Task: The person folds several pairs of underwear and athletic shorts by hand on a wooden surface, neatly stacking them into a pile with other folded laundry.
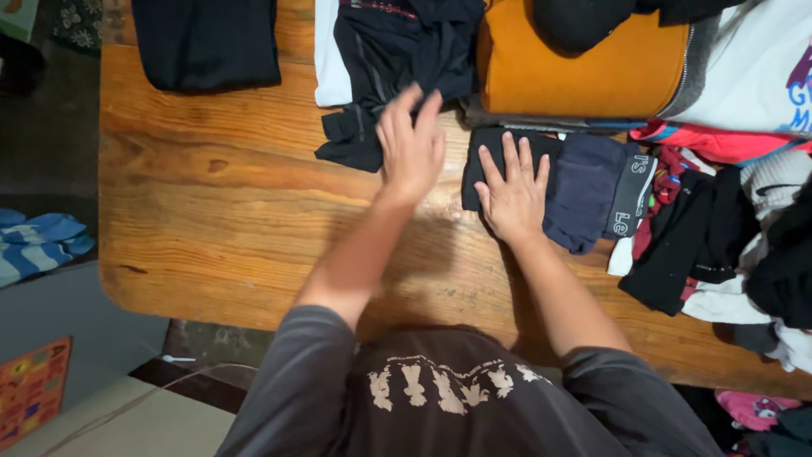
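The right hand (512,195) lies flat, fingers spread, on a small folded black cloth (491,161); navy underwear (592,190) touches its outer side. The left hand (412,148) hovers open, just short of a crumpled dark garment (381,76). Beyond sits an orange folded top (584,72). Bare worktop (220,195) stretches left of the left hand to its edge.

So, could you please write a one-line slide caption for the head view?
Right hand flat on a folded black garment on a wooden table, left hand raised beside it.
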